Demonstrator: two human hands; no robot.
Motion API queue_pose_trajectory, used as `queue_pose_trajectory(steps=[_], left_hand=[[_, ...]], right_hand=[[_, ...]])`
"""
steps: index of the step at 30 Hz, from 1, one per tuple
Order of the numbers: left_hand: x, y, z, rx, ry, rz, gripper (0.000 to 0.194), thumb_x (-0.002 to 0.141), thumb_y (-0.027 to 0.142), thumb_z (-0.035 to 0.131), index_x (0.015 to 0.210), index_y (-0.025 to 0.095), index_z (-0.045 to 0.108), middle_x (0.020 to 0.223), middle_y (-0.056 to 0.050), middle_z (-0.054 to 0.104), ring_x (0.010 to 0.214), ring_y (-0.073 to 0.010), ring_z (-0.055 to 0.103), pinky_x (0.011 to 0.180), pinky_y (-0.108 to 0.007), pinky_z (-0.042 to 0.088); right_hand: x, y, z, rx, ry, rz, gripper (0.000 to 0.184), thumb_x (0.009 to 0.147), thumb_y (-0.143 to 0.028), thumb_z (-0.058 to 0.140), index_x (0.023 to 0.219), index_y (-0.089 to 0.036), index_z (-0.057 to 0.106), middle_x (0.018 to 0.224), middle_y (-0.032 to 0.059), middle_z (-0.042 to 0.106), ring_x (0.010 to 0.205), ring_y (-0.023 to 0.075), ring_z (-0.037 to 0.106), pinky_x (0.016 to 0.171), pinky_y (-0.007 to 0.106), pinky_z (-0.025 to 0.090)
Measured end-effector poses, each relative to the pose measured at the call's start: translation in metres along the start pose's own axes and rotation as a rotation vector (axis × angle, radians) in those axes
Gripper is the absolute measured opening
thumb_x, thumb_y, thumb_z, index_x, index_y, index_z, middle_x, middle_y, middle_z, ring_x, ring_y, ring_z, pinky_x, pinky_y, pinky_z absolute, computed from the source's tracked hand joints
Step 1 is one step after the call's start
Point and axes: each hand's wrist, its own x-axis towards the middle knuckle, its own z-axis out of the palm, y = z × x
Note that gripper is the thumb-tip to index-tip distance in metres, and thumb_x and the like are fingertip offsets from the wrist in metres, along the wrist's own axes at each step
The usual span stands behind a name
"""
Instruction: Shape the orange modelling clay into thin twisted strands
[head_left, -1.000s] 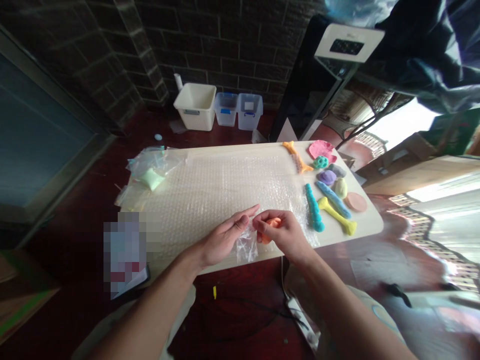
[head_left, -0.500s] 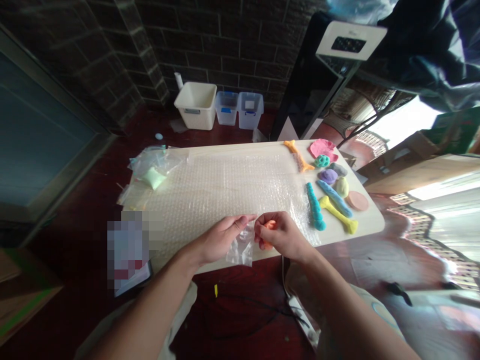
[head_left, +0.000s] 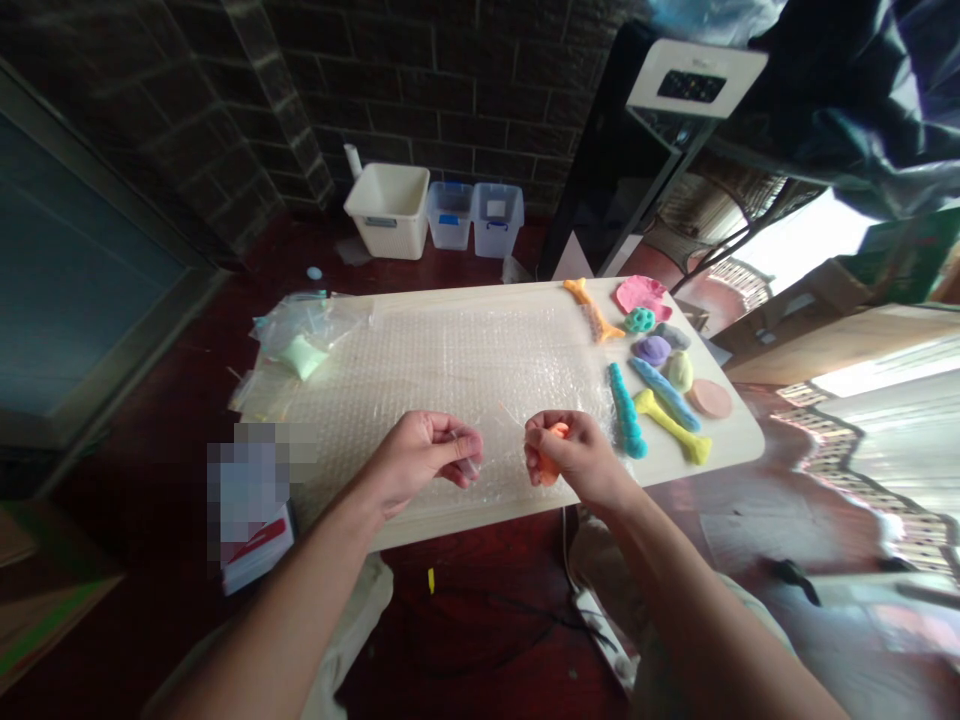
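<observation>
My left hand [head_left: 420, 455] is closed, pinching a small clear plastic bag [head_left: 469, 467] that is mostly hidden in the fingers. In my right hand [head_left: 583, 458] a lump of orange modelling clay [head_left: 552, 466] is gripped, partly covered by the fingers. A thin strand [head_left: 513, 414] sticks out from the right fingertips towards the upper left. Both hands hover apart over the front of the bubble wrap [head_left: 450, 370]. Right of them lie a teal segmented clay piece [head_left: 626, 412], a yellow clay bone [head_left: 673, 428] and a blue clay strip [head_left: 666, 393].
More clay shapes, including an orange one [head_left: 595, 311] and a pink one [head_left: 642, 296], lie on the right of the table [head_left: 739, 440]. Plastic bags and a pale green packet [head_left: 303, 357] are at the left. A white bin [head_left: 388, 215] stands on the floor beyond.
My hands have moved apart, the right one slightly rightwards with the orange clay. The clear bag, which hung open between them, is now bunched in my left fingers.
</observation>
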Motion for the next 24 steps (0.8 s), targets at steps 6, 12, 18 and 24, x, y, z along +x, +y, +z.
queue_pose_trajectory(steps=[6,12,18,24], left_hand=[[0.0,0.003,-0.004,0.052,0.043,0.155,0.029,0.081,0.039,0.083,0.082,0.012,0.074,0.075,-0.004,0.071,0.062,-0.011,0.062,0.06,-0.023,0.05],[-0.003,-0.001,-0.006,0.411,-0.038,0.207,0.026,0.086,0.04,0.076,0.085,0.015,0.076,0.071,-0.002,0.07,0.063,-0.0122,0.059,0.06,-0.024,0.043],[0.0,-0.005,-0.002,0.451,-0.036,0.259,0.036,0.094,0.044,0.064,0.077,0.016,0.075,0.074,-0.005,0.073,0.066,-0.0144,0.06,0.064,-0.026,0.045],[0.003,-0.007,0.004,0.231,0.056,0.267,0.033,0.094,0.045,0.065,0.08,0.015,0.071,0.076,-0.005,0.071,0.066,-0.0145,0.062,0.063,-0.027,0.052]], right_hand=[[0.0,0.0,-0.009,-0.011,-0.019,-0.011,0.021,0.08,-0.036,0.073,0.077,-0.016,0.066,0.059,0.001,0.067,0.045,0.0113,0.061,0.044,0.021,0.047],[0.0,0.0,-0.017,-0.199,-0.05,-0.105,0.038,0.082,-0.045,0.08,0.106,-0.016,0.08,0.067,0.0024,0.07,0.053,0.0118,0.061,0.052,0.024,0.049],[0.003,0.006,-0.01,-0.187,-0.03,-0.1,0.028,0.075,-0.041,0.087,0.071,-0.015,0.077,0.056,0.0015,0.065,0.049,0.0101,0.055,0.049,0.023,0.043],[0.005,0.006,-0.005,-0.045,0.097,-0.145,0.032,0.077,-0.044,0.084,0.069,-0.015,0.073,0.058,0.0023,0.067,0.05,0.0108,0.058,0.049,0.023,0.044]])
